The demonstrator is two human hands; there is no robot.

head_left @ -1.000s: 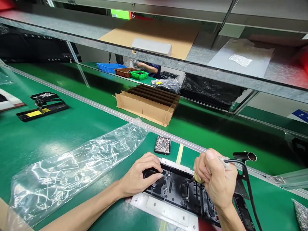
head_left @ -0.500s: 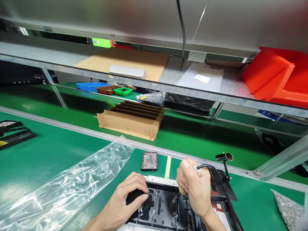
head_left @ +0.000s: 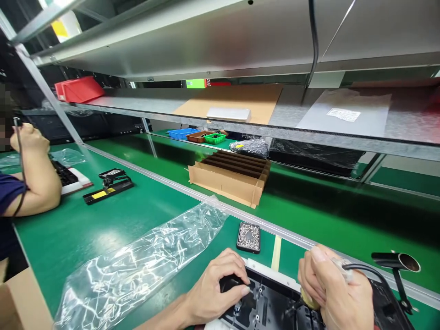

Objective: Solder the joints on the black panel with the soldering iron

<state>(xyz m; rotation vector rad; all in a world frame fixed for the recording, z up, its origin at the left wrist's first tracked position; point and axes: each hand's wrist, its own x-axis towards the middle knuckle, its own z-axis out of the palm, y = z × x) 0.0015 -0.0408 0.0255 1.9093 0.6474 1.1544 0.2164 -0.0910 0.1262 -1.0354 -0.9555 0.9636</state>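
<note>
A black plastic housing (head_left: pixel 271 302) with posts and ribs lies at the bottom, held against a white fixture bar (head_left: pixel 271 273). Over its left end is my left hand (head_left: pixel 220 286), thumb and fingertips nearly together; anything between them is too small to make out. My right hand (head_left: pixel 338 288) is wrapped round a soldering iron (head_left: pixel 307 300) with a yellowish grip and a black cord. Its dark shaft points down left into the housing. Behind the housing sits a small black tray of silvery metal pieces (head_left: pixel 249 236).
Clear plastic film (head_left: pixel 144 266) covers the bench on the left. A tubular iron holder (head_left: pixel 395 261) stands at right. Beyond the rail is a cardboard divider box (head_left: pixel 223 183), under a metal shelf (head_left: pixel 154 114). At far left, a co-worker's arm (head_left: pixel 43 183) rests near a black part (head_left: pixel 108 190).
The view has swung left, so the co-worker and the red bin at left come into sight. Both hands keep about the same places over the housing, the soldering iron still in the right.
</note>
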